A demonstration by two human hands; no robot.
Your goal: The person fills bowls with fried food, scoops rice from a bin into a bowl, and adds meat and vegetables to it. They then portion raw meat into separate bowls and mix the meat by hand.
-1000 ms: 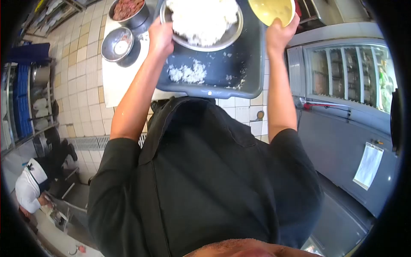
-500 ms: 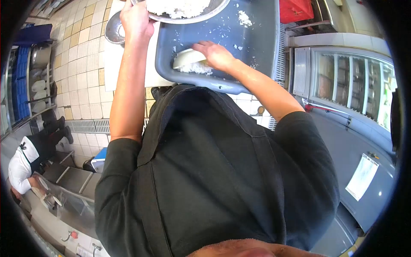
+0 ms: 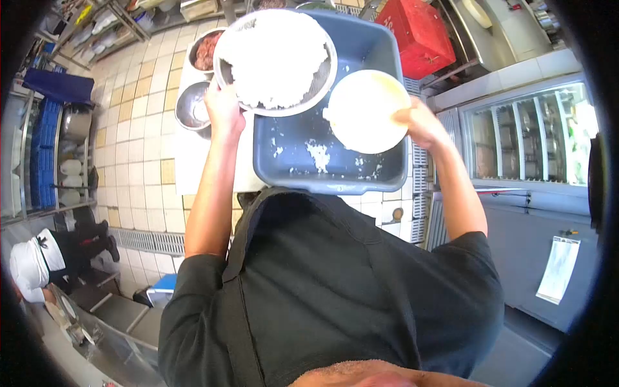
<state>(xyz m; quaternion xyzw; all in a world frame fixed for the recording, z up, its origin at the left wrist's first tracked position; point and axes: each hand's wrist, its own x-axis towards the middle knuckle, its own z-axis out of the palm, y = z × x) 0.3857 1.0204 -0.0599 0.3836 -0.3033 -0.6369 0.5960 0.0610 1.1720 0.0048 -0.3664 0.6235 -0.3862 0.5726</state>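
My left hand (image 3: 224, 113) grips the near left rim of a large metal bowl (image 3: 322, 80), which is heaped with white rice (image 3: 277, 58). That bowl overlaps the far left part of a blue-grey plastic tub (image 3: 300, 158). My right hand (image 3: 422, 124) is closed on the right edge of a pale round bowl (image 3: 369, 113), tilted over the tub's right side. Glare washes out its surface, and some rice shows at its left edge. Rice clumps (image 3: 317, 156) lie scattered on the tub's bottom.
Left of the tub stand a small metal bowl (image 3: 192, 106) and a metal bowl of reddish food (image 3: 207, 50). A red crate (image 3: 416, 35) sits beyond the tub at right. A glass-fronted cabinet (image 3: 529, 132) lines the right side. Another person (image 3: 46, 258) works far left.
My right hand has lifted the pale bowl from the tub's bottom, where it was scooping rice, and moved it right. The large bowl now shows more fully; the view has shifted.
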